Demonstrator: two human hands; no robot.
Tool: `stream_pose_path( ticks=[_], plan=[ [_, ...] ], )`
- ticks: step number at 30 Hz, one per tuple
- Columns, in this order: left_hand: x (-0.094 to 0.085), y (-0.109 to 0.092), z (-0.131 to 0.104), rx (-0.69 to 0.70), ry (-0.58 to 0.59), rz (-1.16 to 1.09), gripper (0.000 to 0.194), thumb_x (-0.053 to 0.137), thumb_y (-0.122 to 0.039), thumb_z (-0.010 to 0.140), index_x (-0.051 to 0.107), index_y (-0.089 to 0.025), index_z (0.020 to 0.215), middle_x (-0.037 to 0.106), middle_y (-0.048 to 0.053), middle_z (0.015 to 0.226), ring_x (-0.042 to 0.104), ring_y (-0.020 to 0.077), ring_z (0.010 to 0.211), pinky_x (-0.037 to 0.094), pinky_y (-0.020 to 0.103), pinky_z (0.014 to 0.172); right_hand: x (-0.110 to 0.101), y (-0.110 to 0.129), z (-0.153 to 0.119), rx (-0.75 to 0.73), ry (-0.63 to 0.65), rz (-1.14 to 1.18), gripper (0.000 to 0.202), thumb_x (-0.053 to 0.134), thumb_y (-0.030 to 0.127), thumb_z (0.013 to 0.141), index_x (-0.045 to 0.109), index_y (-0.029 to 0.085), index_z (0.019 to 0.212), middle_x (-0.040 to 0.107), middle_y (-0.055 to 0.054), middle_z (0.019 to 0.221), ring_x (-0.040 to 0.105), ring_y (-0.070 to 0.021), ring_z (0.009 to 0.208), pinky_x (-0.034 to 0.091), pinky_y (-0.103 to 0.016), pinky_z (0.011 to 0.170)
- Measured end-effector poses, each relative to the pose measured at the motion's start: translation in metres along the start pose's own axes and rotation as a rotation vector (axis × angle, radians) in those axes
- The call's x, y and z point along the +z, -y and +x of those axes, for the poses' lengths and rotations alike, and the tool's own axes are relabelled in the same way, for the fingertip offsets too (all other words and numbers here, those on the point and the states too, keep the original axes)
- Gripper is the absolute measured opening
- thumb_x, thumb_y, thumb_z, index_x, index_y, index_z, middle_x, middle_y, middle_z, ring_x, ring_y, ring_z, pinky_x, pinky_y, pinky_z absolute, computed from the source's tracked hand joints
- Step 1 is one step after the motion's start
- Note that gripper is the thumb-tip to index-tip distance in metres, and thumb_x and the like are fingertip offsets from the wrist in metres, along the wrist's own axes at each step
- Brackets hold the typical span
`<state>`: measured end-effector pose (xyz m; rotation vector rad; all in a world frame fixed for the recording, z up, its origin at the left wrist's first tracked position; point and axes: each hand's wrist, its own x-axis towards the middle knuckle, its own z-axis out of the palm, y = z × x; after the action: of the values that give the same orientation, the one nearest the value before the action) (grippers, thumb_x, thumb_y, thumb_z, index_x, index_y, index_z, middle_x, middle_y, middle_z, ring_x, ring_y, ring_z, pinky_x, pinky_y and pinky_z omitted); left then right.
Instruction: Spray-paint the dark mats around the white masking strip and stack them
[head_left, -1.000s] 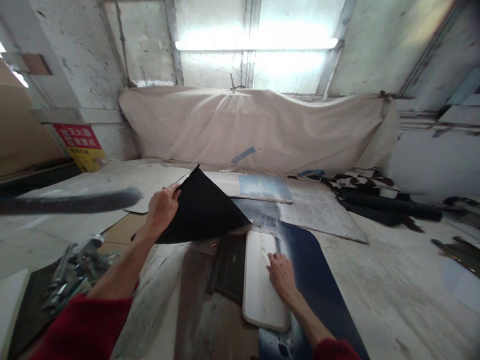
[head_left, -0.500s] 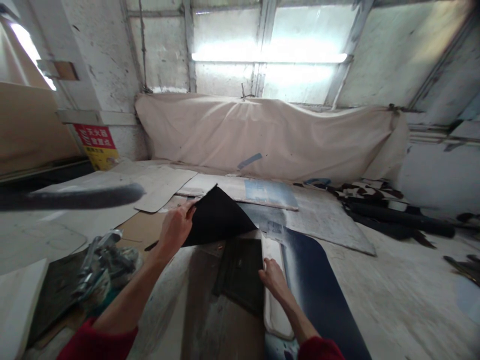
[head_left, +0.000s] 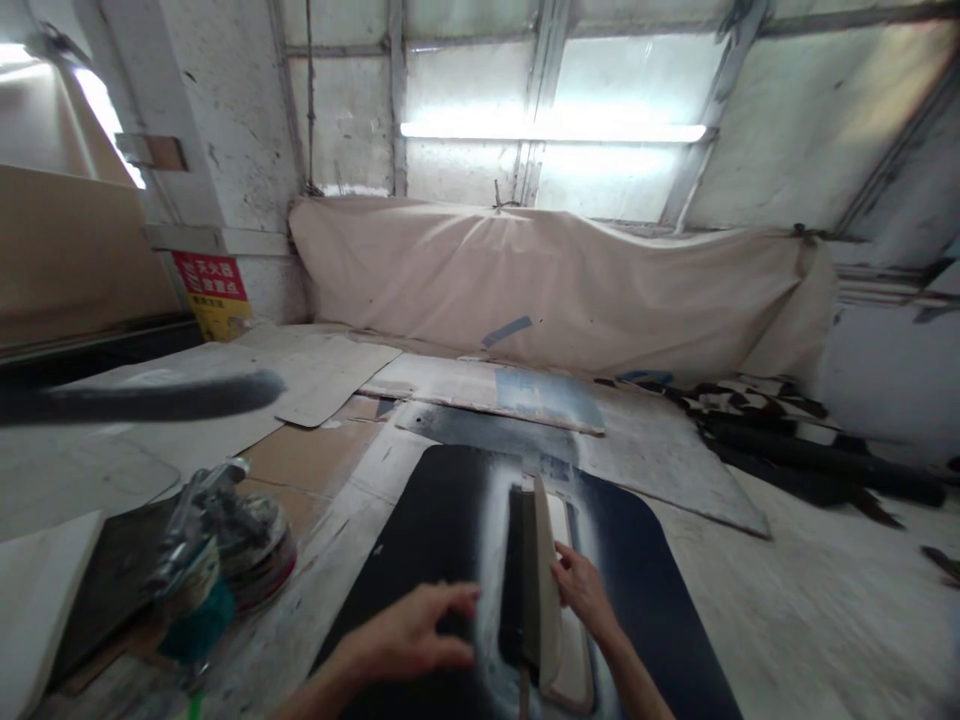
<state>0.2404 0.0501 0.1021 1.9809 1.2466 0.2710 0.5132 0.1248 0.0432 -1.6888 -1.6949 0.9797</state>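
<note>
A large dark sheet (head_left: 435,530) with rounded corners lies flat on the worktable, and pale overspray rings its middle. At that middle, a long beige panel (head_left: 550,610) stands tilted on its edge. My right hand (head_left: 579,585) pinches the panel's right side. Beside it, partly behind my fingers, is a white, round-cornered strip (head_left: 576,660). My left hand (head_left: 420,628) hovers over the sheet's left half, thumb and fingers apart, holding nothing. A dark strip (head_left: 514,560) shows along the panel's left side.
A metal spray gun (head_left: 199,510) with a teal cup (head_left: 196,610) stands at left by a stained tin (head_left: 270,560). Pale boards (head_left: 427,378) lie behind the sheet. Dark rolls and scraps (head_left: 795,450) lie at right. A blurred dark bar (head_left: 150,395) juts in from the left.
My left hand has let go of the black sheet's lifted corner and moved down and right. The sheet now lies flat. The beige panel now stands raised in my right hand.
</note>
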Motion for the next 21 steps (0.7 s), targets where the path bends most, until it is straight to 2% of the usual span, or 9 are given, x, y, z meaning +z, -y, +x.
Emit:
stream_pose_path(
  ticks=[1, 2, 4, 7, 10, 13, 15, 18, 21],
  plan=[
    [-0.014, 0.006, 0.025, -0.103, -0.179, 0.089, 0.042, 0.062, -0.044, 0.071, 0.056, -0.034, 0.112, 0.06, -0.003, 0.118, 0.054, 0.0181, 0.107, 0.044, 0.031, 0.091, 0.001, 0.0, 0.0, -0.008, 0.001, 0.002, 0.043, 0.031, 0.033, 0.073, 0.06, 0.01, 0.095, 0.052, 0.001, 0.057, 0.052, -0.0134, 0.041, 0.044, -0.025, 0.043],
    [-0.027, 0.012, 0.053, -0.16, -0.28, 0.137, 0.036, 0.054, -0.042, 0.079, 0.055, -0.031, 0.113, 0.059, 0.0, 0.119, 0.053, 0.0182, 0.109, 0.042, 0.033, 0.094, 0.002, -0.001, 0.0, -0.013, -0.003, 0.002, 0.044, 0.031, 0.034, 0.073, 0.06, 0.01, 0.094, 0.052, 0.0, 0.056, 0.052, -0.0142, 0.041, 0.044, -0.025, 0.043],
    [-0.046, 0.027, 0.11, -0.225, -0.396, 0.204, 0.032, 0.042, -0.033, 0.087, 0.052, -0.025, 0.117, 0.054, 0.006, 0.124, 0.049, 0.019, 0.113, 0.038, 0.039, 0.098, 0.005, -0.009, 0.003, -0.02, -0.036, -0.007, 0.048, 0.03, 0.037, 0.072, 0.061, 0.009, 0.096, 0.053, -0.001, 0.055, 0.054, -0.0164, 0.044, 0.044, -0.027, 0.044],
    [-0.057, 0.055, 0.186, -0.286, -0.495, 0.305, 0.033, 0.048, -0.033, 0.085, 0.05, -0.019, 0.115, 0.052, 0.009, 0.123, 0.049, 0.0219, 0.112, 0.039, 0.047, 0.095, 0.011, -0.034, 0.013, -0.049, -0.116, -0.026, 0.054, 0.032, 0.038, 0.072, 0.061, 0.006, 0.104, 0.059, -0.004, 0.056, 0.057, -0.0196, 0.051, 0.044, -0.028, 0.05],
    [-0.055, 0.08, 0.241, -0.286, -0.525, 0.399, 0.035, 0.051, -0.034, 0.084, 0.05, -0.019, 0.115, 0.049, 0.008, 0.125, 0.047, 0.0231, 0.113, 0.039, 0.049, 0.095, 0.014, -0.071, 0.027, -0.078, -0.107, -0.042, 0.054, 0.037, 0.037, 0.072, 0.062, 0.005, 0.109, 0.064, -0.006, 0.06, 0.06, -0.0205, 0.057, 0.045, -0.027, 0.057],
    [-0.052, 0.098, 0.282, -0.281, -0.525, 0.474, 0.042, 0.051, -0.034, 0.083, 0.044, -0.021, 0.122, 0.041, 0.009, 0.134, 0.04, 0.0261, 0.121, 0.033, 0.053, 0.099, 0.016, -0.1, 0.036, -0.08, -0.06, -0.059, 0.055, 0.041, 0.035, 0.073, 0.059, 0.005, 0.115, 0.065, -0.006, 0.062, 0.061, -0.0198, 0.058, 0.046, -0.025, 0.058],
    [-0.053, 0.104, 0.302, -0.29, -0.5, 0.506, 0.044, 0.051, -0.035, 0.083, 0.042, -0.021, 0.124, 0.039, 0.009, 0.135, 0.038, 0.0274, 0.122, 0.031, 0.056, 0.1, 0.02, -0.109, 0.038, -0.082, -0.074, -0.072, 0.055, 0.04, 0.036, 0.073, 0.059, 0.007, 0.116, 0.065, -0.006, 0.062, 0.06, -0.0195, 0.057, 0.046, -0.024, 0.056],
    [-0.058, 0.107, 0.32, -0.304, -0.456, 0.539, 0.044, 0.051, -0.035, 0.083, 0.043, -0.021, 0.123, 0.043, 0.009, 0.131, 0.04, 0.0272, 0.12, 0.032, 0.056, 0.099, 0.029, -0.111, 0.037, -0.076, -0.179, -0.127, 0.057, 0.033, 0.036, 0.076, 0.06, 0.004, 0.115, 0.063, -0.008, 0.057, 0.059, -0.02, 0.051, 0.044, -0.026, 0.051],
    [-0.066, 0.105, 0.329, -0.314, -0.425, 0.551, 0.04, 0.053, -0.036, 0.082, 0.048, -0.019, 0.117, 0.046, 0.008, 0.127, 0.043, 0.0259, 0.117, 0.034, 0.054, 0.097, 0.039, -0.107, 0.035, -0.077, -0.253, -0.181, 0.06, 0.027, 0.037, 0.079, 0.06, 0.001, 0.113, 0.059, -0.008, 0.051, 0.056, -0.0199, 0.045, 0.042, -0.026, 0.047]
  ],
)
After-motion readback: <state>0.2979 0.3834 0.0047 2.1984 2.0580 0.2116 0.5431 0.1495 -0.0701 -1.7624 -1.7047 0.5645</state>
